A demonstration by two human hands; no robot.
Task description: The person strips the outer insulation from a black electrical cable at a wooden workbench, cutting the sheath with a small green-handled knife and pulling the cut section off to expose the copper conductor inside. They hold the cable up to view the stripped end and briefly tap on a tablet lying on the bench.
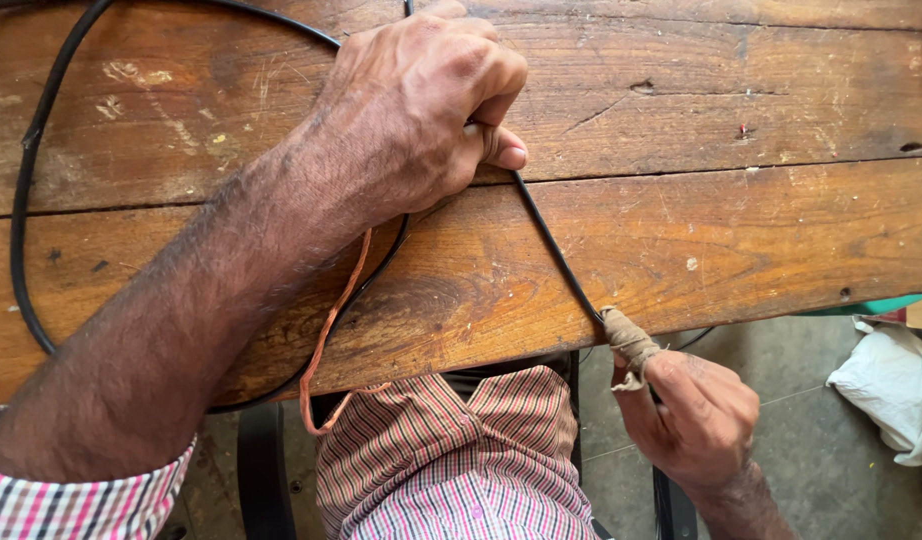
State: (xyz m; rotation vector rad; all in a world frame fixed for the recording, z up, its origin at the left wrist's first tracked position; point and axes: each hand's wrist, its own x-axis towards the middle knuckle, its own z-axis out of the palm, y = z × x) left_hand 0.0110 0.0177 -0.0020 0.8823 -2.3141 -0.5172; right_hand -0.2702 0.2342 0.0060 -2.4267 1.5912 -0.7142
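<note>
The left hand [421, 105] rests on the wooden desk [741, 230], closed in a fist around a black cable [551, 245], with the thumb pressed against the curled fingers where the cable comes out. From that fist the cable runs diagonally across the planks to the near edge of the desk, where a strip of tan cloth tape [631, 345] is wound around it. The right hand [696, 420] sits just below the desk edge, its fingers closed on the wrapped part of the cable and pinching the loose end of the tape. More of the same cable loops wide across the left side of the desk, passing under the left forearm and curving back toward the fist. A thin orange cord [326, 335] comes out from under the left wrist and hangs over the desk edge in a loop. Below, a checked shirt [451, 460] shows, and a white bag [891, 390] lies on the grey floor [791, 370] to the right.
</note>
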